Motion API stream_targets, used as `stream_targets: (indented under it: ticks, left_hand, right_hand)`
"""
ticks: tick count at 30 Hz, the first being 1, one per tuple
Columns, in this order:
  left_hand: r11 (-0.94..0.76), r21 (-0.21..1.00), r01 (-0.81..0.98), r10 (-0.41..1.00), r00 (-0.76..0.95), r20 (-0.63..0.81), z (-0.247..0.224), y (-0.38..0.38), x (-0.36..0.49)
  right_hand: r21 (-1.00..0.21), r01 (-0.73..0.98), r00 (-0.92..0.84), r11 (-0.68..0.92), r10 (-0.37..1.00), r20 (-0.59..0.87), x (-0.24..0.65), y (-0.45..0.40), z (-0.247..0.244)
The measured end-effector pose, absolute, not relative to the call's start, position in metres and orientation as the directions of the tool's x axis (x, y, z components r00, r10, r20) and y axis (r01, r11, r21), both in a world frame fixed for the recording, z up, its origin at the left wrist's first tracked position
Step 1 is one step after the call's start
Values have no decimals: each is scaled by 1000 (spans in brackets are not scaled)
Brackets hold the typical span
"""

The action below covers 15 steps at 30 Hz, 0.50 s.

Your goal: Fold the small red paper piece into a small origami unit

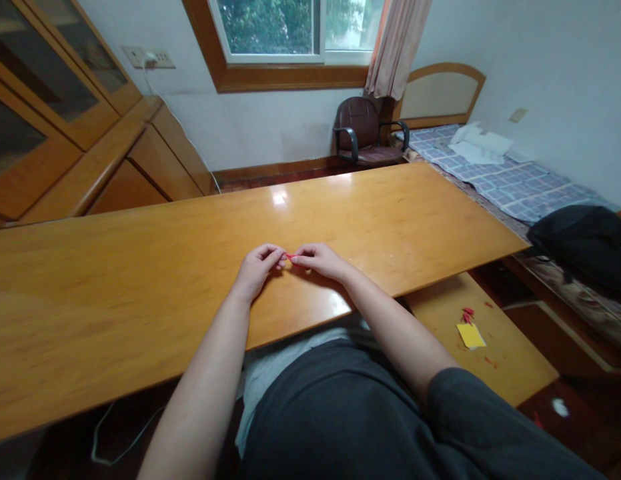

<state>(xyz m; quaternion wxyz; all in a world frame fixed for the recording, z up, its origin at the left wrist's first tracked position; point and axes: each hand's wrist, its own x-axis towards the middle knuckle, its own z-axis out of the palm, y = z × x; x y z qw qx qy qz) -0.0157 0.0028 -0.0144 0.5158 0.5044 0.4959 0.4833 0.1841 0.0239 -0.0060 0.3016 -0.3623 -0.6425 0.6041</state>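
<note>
A small, thin red piece (290,257) is pinched between my two hands, just above the wooden table (155,287). What kind of thing it is I cannot make out; the fingers cover most of it. My left hand (260,265) grips its left end with thumb and fingertips. From the other side, my right hand (320,260) has its thumb and forefinger closed on the right end. Both hands are close together, with the fingers curled.
On a lower board (440,307) to the right lie a yellow paper square (471,336) and several red bits (468,313). A brown armchair (360,130) stands beyond the table. A bed (520,177) with a black bag (585,243) is at the right, a cabinet (105,153) at the left.
</note>
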Motion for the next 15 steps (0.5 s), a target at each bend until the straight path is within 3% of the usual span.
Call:
stream_targets:
  ticks: [15]
  left_hand:
    - [31, 994, 102, 997, 67, -38, 0, -5, -6]
  right_hand:
    - [-988, 137, -555, 67, 832, -20, 184, 22, -6]
